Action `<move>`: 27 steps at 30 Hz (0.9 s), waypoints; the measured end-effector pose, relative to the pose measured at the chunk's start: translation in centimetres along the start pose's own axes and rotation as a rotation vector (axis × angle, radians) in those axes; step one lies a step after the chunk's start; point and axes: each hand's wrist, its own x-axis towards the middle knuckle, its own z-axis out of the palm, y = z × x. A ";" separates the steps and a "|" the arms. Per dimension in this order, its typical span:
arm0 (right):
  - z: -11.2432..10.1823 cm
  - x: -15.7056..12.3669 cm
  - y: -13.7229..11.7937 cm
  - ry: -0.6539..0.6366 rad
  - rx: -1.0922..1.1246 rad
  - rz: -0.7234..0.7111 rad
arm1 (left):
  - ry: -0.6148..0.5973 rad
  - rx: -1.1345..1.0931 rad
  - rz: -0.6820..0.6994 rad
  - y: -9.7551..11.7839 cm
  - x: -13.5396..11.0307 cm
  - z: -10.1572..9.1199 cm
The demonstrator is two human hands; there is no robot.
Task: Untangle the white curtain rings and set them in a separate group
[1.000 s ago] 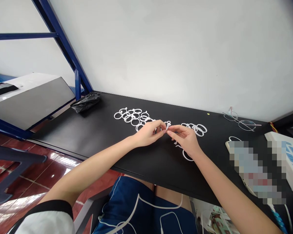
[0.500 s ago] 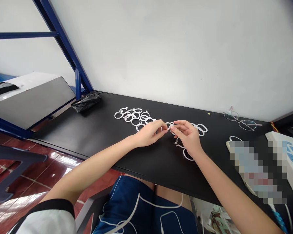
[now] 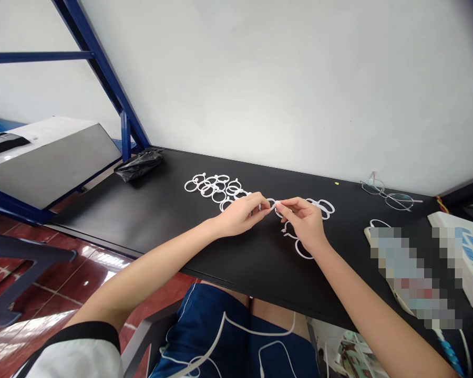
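My left hand (image 3: 241, 214) and my right hand (image 3: 304, 221) meet over the black table (image 3: 150, 220), both pinching one small white plastic ring (image 3: 273, 204) between their fingertips. A cluster of several white rings (image 3: 215, 187) lies just beyond my left hand. A smaller group of white rings (image 3: 322, 207) lies behind my right hand. One more white ring (image 3: 300, 251) rests on the table under my right wrist.
A crumpled black plastic bag (image 3: 139, 165) sits at the table's far left corner by a blue metal frame (image 3: 106, 73). Wire-rimmed glasses (image 3: 386, 194) lie at the back right. A white device with blue keys (image 3: 467, 252) and a blurred patch are at the right edge.
My right hand has shifted slightly left and forward, its fingers closing tighter on the ring. The left hand has barely moved.
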 end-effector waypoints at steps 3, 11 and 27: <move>0.1 0.0 -0.2 0.004 0.013 -0.002 | 0.013 0.002 0.010 0.0 0.0 0.0; 0.0 0.0 -0.5 -0.019 0.097 0.026 | 0.126 -0.002 -0.072 -0.1 0.0 -0.1; -0.2 -0.1 -0.2 -0.088 0.118 0.010 | 0.071 -0.451 -0.332 -0.7 0.5 -0.4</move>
